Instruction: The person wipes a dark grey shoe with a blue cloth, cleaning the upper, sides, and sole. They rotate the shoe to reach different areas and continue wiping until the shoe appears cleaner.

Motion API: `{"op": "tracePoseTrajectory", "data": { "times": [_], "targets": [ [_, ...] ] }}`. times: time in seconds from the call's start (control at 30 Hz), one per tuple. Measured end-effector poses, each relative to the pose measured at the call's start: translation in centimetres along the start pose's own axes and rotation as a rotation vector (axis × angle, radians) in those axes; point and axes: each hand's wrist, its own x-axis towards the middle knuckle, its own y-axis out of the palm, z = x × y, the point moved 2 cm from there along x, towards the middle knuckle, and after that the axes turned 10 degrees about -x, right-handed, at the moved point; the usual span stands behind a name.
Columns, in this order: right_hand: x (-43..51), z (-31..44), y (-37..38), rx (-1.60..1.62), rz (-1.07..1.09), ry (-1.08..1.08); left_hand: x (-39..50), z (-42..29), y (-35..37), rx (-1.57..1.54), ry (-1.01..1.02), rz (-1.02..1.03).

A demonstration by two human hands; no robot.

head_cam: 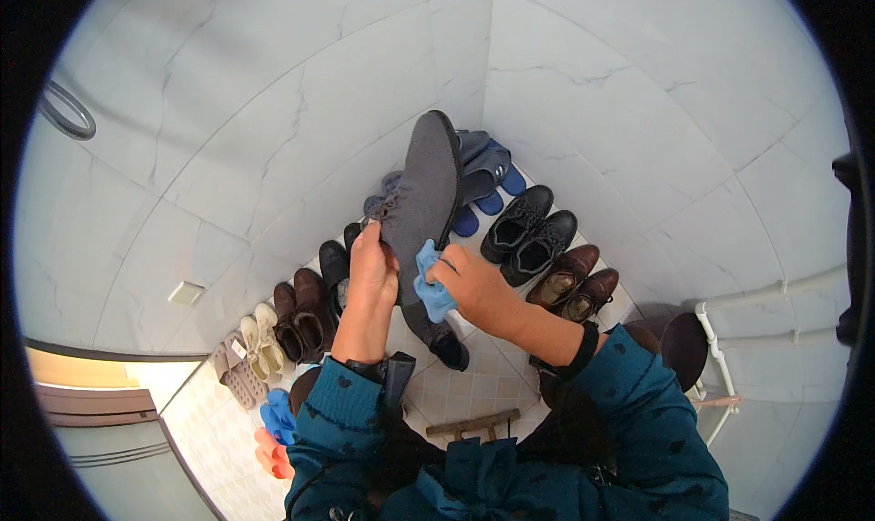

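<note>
A dark grey lace-up shoe [432, 172] is lifted in front of me, its toe pointing away. My left hand [373, 264] grips it from the left near the laces, and part of that grip is hidden behind the shoe. A crumpled light blue cloth [432, 292] is pinched in my right hand [472, 285]. The cloth touches the right side of the shoe towards its heel. Below the lifted shoe, another dark shoe [448, 346] shows on the tiled floor.
Along the right wall stand black lace-up shoes [540, 247] and brown leather shoes [595, 292]. Brown boots [311, 316], cream shoes [263, 340] and blue slippers [279, 411] line the left. White pipes [714, 343] run by the right wall. A wooden piece [475, 424] lies between my knees.
</note>
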Motion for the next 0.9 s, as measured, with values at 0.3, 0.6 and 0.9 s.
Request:
{"op": "tracePoseTrajectory", "data": {
  "times": [0.3,0.6,0.9],
  "targets": [
    [2.1,-2.1,-1.1,0.036,-0.246,0.089,0.6,2.9,-1.0,0.032,-0.093,0.082],
    [0.0,-0.1,-0.4,0.131,0.038,-0.017,1.3,1.8,-1.0,-0.394,-0.068,-0.107],
    [0.2,1.3,0.1,0.085,0.113,-0.086,0.1,2.8,-0.4,-0.325,-0.177,-0.132]
  ]
}}
